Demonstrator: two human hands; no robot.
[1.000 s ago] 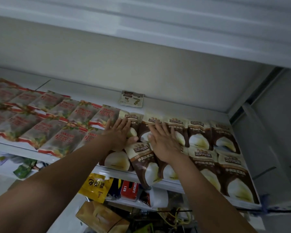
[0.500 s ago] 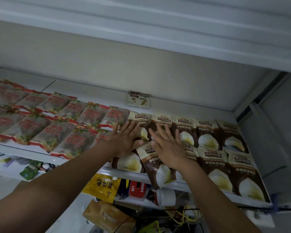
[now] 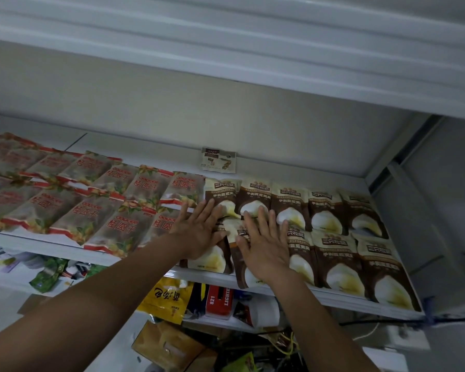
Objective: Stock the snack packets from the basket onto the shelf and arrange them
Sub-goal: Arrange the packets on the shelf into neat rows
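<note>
Mostly the shelf (image 3: 156, 157) is covered: red-lettered packets (image 3: 86, 210) fill its left part, brown snack packets (image 3: 336, 253) fill its right in two rows, and a small card (image 3: 218, 160) sits at its back. Under the shelf are a yellow bag (image 3: 169, 299) and a red box (image 3: 218, 300). Both hands lie flat, fingers spread: the left hand (image 3: 199, 232) on the leftmost front brown packet, the right hand (image 3: 263, 245) on its neighbour. Both forearms reach up across the shelf's front edge.
</note>
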